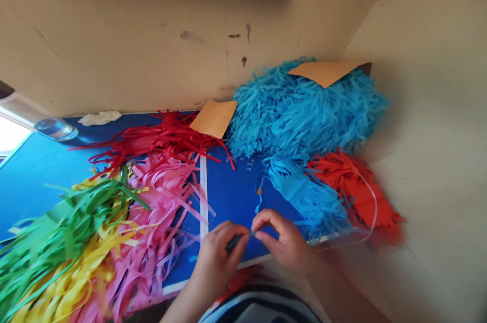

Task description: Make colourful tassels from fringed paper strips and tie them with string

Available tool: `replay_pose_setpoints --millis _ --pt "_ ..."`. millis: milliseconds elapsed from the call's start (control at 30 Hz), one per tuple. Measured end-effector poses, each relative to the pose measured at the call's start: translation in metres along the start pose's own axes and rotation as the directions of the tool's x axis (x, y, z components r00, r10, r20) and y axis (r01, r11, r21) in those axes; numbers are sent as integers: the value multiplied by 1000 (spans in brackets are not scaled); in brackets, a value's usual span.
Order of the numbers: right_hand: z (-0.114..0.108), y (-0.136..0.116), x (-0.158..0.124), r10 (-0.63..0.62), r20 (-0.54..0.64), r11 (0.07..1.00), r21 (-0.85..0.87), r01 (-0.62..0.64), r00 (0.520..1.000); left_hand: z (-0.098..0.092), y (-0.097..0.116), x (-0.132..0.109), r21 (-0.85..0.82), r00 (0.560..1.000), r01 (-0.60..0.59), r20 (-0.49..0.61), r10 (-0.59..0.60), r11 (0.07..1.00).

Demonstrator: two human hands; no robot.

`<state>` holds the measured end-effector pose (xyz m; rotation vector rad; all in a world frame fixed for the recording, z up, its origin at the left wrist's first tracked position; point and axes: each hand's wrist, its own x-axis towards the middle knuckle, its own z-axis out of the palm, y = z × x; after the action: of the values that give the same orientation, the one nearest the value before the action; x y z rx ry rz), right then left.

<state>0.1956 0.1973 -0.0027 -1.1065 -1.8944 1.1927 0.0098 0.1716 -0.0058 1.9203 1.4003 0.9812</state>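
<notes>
The left hand [217, 258] is clenched on a dark narrow piece [233, 243]. At its three o'clock, the blue strip [251, 234] lies nine-to-three above the counter [232, 196], its far end pinched in the right hand [286, 243], grips almost touching.

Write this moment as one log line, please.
left hand: pinches blue paper strip | right hand: pinches same strip | under: blue mat | nearby: blue strip pile, pink strips

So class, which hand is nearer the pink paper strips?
Left. The left hand lies just right of the pink paper strips; the right hand sits farther right, beside the blue strips.
</notes>
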Motion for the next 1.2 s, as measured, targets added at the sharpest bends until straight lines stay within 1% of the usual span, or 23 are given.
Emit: replay_pose_setpoints --millis 133,200,267,300,400,467,533,700,767,867,967,1133,1200 --pt "11 7 -4 62 -102 992 112 -51 993 8 0 -5 16 992 -10 -125 12 1000" --pt "16 11 -6 95 -125 985 156 -75 988 13 -1 -8 43 984 -16 -178 24 999" --pt "18 13 -7 82 -121 988 139 -65 989 16 -1 -10 87 973 -25 -228 44 996" --pt "18 14 -7 49 -121 994 102 -37 991 17 0 -11 101 969 -30 -240 53 994" --pt "17 14 -9 -58 -128 998 -19 56 990 17 1 -10 87 976 -55 -206 72 995" --pt "16 13 -9 -90 -124 995 -51 84 988 14 1 -9 60 981 -68 -177 78 996" --pt "14 11 -9 -100 -109 993 -71 93 989 12 1 -8 52 982 -68 -175 77 996" --pt "12 8 -9 -98 -55 989 -114 91 994 10 -2 -11 42 988 -63 -135 68 997" --pt "11 10 -9 -98 -57 988 -125 90 994 10 -3 -12 55 988 -60 -139 68 997" --pt "12 12 -10 -111 -77 983 -157 98 991 10 -4 -14 59 988 -22 -150 30 998" --pt "11 10 -10 -126 -68 975 -192 111 990 9 -3 -14 28 993 -14 -117 17 1000" --pt "1 5 -6 -21 -25 994 -108 18 999 8 -3 -12 -6 994 -26 -104 25 1000" --pt "-2 5 -4 -33 -42 989 -146 27 999 8 -3 -11 0 993 -28 -118 28 1000"
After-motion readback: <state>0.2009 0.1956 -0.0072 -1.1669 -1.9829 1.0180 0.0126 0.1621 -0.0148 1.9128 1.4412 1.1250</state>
